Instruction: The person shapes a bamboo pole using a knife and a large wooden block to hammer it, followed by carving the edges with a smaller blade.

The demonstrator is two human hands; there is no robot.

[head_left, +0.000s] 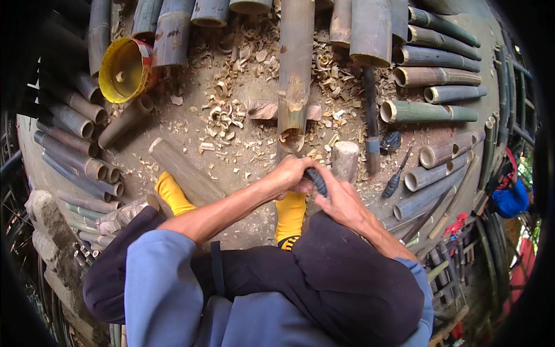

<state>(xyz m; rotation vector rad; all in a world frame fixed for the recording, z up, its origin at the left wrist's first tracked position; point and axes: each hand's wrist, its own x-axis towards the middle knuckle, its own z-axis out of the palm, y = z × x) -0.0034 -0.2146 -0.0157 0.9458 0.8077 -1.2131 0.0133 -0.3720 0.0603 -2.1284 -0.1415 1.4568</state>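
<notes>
My left hand (290,175) is closed near the front of a carving tool, its knuckles next to the cut end of a bamboo tube. On the tool's dark, ridged handle (316,181) my right hand (344,202) is closed, just behind and to the right of the left. The blade is mostly hidden by my fingers and the tube's mouth. That long bamboo tube (296,58) points towards me, its near end pared pale and resting across a reddish wooden block (263,109). My yellow-covered feet (291,215) are on the ground below my hands.
Curled shavings (225,115) litter the ground. Bamboo tubes (430,113) lie in rows left, right and ahead. A yellow bucket (122,72) lies tipped at the far left. Right of my hands are a stub of wood (346,159), a long dark rod (370,115) and a dark-handled pointed tool (396,179).
</notes>
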